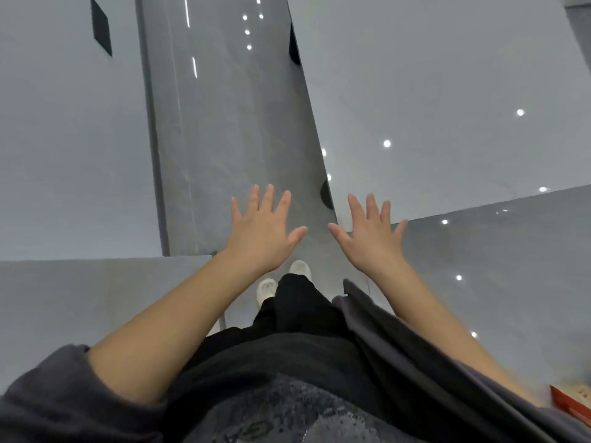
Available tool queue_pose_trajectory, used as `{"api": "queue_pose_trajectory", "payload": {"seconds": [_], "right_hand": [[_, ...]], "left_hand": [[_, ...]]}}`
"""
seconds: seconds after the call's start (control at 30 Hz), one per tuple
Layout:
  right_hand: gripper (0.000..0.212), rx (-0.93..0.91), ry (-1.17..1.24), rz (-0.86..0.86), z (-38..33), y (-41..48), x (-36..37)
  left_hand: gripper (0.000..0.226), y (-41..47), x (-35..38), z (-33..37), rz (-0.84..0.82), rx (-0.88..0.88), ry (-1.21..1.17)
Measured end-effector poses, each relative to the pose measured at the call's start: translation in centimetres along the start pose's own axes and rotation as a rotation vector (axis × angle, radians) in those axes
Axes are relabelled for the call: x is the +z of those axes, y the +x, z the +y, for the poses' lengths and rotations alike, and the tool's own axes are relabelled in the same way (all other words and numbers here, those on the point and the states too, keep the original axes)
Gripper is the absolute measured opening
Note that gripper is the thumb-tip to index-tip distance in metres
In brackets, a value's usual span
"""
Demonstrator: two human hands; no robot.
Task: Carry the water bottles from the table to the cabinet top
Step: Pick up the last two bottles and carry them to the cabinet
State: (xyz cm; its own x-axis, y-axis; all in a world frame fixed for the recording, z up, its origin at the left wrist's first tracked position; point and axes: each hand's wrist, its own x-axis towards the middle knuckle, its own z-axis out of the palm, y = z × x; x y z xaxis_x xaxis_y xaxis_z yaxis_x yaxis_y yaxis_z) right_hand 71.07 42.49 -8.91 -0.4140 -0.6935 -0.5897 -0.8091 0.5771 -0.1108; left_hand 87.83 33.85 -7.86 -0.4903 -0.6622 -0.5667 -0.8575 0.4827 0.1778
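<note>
While looking straight down, holding the left hand and the right hand out side by side, palms down, apart from each other. Spreading the fingers of both wide, gripping nothing, touching nothing that can be made out. Hovering over a strip of glossy grey floor dotted with lamp reflections. Standing between a pale grey slab on the left and another on the right; not telling whether either is the counter or the cabinet top, both running out past the frame edges. Showing dark patches on the slabs, too vague to name. Half hiding two white shoes under black trousers and the left wrist. Cutting off a red flat thing at the lower right corner, its printing unreadable. Blurring dark sleeves at the bottom edge. Not showing the water bottles anywhere in this view, so not telling where they are standing.
</note>
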Motion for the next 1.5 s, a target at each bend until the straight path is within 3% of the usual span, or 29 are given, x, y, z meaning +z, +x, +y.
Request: {"api": "queue_pose_trajectory", "payload": {"seconds": [0.5,0.97,1.3,1.5], "right_hand": [[0.073,0.042,0.049,-0.019,-6.5,17.8,-11.6],[0.072,0.424,0.359,0.036,-17.2,32.0,-21.1],[0.072,0.583,0.556,0.113,-16.1,44.3,-27.4],[0.069,0.681,0.65,0.27,-12.8,50.8,-34.0]], "left_hand": [[0.073,16.8,-12.3,-4.4,-0.094,0.071,0.025],[0.073,37.8,-30.6,-13.8,-0.101,0.408,0.257],[0.072,53.3,-37.5,-8.1,-0.144,0.641,0.387],[0.073,60.5,-42.0,-3.4,-0.145,0.749,0.447]]}}
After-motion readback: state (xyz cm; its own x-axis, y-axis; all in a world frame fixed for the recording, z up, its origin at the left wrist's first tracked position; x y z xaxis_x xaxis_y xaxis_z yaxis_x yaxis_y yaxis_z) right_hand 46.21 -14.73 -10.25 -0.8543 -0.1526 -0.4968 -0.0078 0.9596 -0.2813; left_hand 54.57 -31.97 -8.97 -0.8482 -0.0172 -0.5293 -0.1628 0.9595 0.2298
